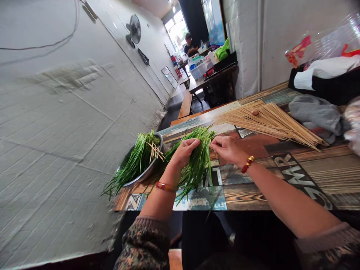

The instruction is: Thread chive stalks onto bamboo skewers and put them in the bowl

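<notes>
A pile of long green garlic chives (194, 170) lies across the table, its pale cut ends toward the far side. My left hand (184, 150) is closed over the pile, thumb and fingers pinched near the cut ends. Just right of it, my right hand (225, 147) pinches at the pile's edge, where a few thin strands hang below the fingertips. Whether a skewer is also between those fingers cannot be seen. At the left, a metal bowl (144, 174) holds more chives (135, 157), with several wooden skewers (154, 150) sticking out over its rim.
Loose wooden skewers (277, 122) are spread on the patterned table (253, 187) at the far right. Beyond them are a grey plastic bag (316, 112) and a black container (320, 90). A white wall (56, 150) runs along the left. A person (190, 45) sits in the background.
</notes>
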Demonstrator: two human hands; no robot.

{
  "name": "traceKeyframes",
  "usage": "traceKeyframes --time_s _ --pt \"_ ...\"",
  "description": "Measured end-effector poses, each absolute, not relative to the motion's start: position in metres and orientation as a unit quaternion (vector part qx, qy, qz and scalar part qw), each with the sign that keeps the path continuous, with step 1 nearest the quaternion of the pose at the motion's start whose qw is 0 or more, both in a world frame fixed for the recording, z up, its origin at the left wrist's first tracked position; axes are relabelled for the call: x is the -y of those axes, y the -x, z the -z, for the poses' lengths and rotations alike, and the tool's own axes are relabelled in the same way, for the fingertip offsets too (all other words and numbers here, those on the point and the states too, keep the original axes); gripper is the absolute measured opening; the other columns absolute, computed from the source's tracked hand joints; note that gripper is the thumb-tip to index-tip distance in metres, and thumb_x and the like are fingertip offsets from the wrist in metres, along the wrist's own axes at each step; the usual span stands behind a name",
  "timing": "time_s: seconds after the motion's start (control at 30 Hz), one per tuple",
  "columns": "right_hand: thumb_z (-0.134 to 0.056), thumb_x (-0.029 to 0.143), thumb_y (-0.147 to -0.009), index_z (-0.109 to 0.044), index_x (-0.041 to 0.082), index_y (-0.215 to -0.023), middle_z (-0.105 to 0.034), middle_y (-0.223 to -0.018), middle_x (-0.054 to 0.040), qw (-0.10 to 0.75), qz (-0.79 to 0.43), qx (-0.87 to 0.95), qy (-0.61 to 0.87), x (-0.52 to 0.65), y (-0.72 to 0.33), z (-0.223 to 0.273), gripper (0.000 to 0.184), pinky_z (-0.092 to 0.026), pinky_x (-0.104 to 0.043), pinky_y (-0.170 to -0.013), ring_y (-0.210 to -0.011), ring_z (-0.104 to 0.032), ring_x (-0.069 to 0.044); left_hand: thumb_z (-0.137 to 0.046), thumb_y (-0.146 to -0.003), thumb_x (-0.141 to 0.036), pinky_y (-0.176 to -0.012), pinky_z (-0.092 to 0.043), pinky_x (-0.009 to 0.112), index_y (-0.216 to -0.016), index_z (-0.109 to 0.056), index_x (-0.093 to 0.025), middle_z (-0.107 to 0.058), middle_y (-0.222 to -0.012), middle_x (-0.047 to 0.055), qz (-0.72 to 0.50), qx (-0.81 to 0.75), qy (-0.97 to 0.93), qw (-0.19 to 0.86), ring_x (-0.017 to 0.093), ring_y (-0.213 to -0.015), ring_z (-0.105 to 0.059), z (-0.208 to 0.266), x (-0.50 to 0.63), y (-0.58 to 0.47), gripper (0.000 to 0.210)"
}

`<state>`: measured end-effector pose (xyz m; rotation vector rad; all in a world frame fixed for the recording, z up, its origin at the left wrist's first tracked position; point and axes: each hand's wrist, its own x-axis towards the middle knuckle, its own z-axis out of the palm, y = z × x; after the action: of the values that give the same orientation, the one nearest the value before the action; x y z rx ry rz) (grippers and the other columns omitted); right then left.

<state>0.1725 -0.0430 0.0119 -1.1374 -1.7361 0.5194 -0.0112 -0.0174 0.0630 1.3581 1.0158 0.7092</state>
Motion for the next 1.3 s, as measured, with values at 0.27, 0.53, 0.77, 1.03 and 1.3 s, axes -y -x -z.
traceKeyframes --time_s 0.27,0.53,0.77,1.03,1.3 --pt "-0.057 0.023 -0.081 -0.068 0.018 -0.072 -0.067 -0.062 -0.0005 0.463 -0.295 0.703 0.452 0.043 -0.178 -0.018 0.016 -0.041 -0.025 -0.058 -0.057 -0.058 -0.013 -0.074 -0.068 -0.042 -0.045 -0.033 0.016 -0.066 -0.06 -0.012 -0.054 -0.054 -0.004 -0.343 -0.435 -0.57 0.607 0.004 -0.045 -0.044 -0.065 0.016 0.009 0.033" --pt "-0.056 0.023 -0.083 -0.066 0.018 -0.072 -0.069 -0.074 -0.0029 0.463 -0.225 0.717 0.471 0.044 -0.178 -0.018 0.015 -0.041 -0.027 -0.065 -0.07 -0.061 -0.016 -0.079 -0.062 -0.034 -0.051 -0.043 0.02 -0.074 -0.065 -0.011 -0.066 -0.065 0.001 -0.346 -0.458 -0.535 0.62 0.008 -0.051 -0.057 -0.064 0.016 0.014 0.029" --pt "-0.053 0.022 -0.085 -0.063 0.019 -0.073 -0.067 -0.073 -0.0032 0.488 -0.186 0.717 0.462 0.042 -0.171 -0.005 0.016 -0.04 -0.027 -0.065 -0.069 -0.059 -0.016 -0.079 -0.063 -0.035 -0.047 -0.04 0.019 -0.067 -0.061 -0.011 -0.063 -0.059 -0.001 -0.337 -0.461 -0.531 0.626 0.007 -0.046 -0.054 -0.063 0.016 0.014 0.03" --pt "-0.051 0.02 -0.086 -0.062 0.019 -0.076 -0.067 -0.075 -0.0047 0.496 -0.172 0.718 0.458 0.046 -0.169 -0.005 0.016 -0.041 -0.027 -0.067 -0.072 -0.06 -0.017 -0.08 -0.061 -0.036 -0.048 -0.042 0.02 -0.065 -0.061 -0.012 -0.063 -0.058 -0.002 -0.337 -0.458 -0.529 0.631 0.007 -0.047 -0.054 -0.061 0.015 0.014 0.031" --pt "-0.05 0.019 -0.086 -0.061 0.018 -0.075 -0.067 -0.075 -0.0056 0.49 -0.159 0.722 0.463 0.047 -0.168 -0.006 0.016 -0.04 -0.027 -0.066 -0.072 -0.061 -0.018 -0.079 -0.062 -0.035 -0.051 -0.047 0.022 -0.071 -0.064 -0.012 -0.065 -0.063 0.0 -0.327 -0.446 -0.531 0.642 0.009 -0.051 -0.057 -0.06 0.013 0.015 0.029"
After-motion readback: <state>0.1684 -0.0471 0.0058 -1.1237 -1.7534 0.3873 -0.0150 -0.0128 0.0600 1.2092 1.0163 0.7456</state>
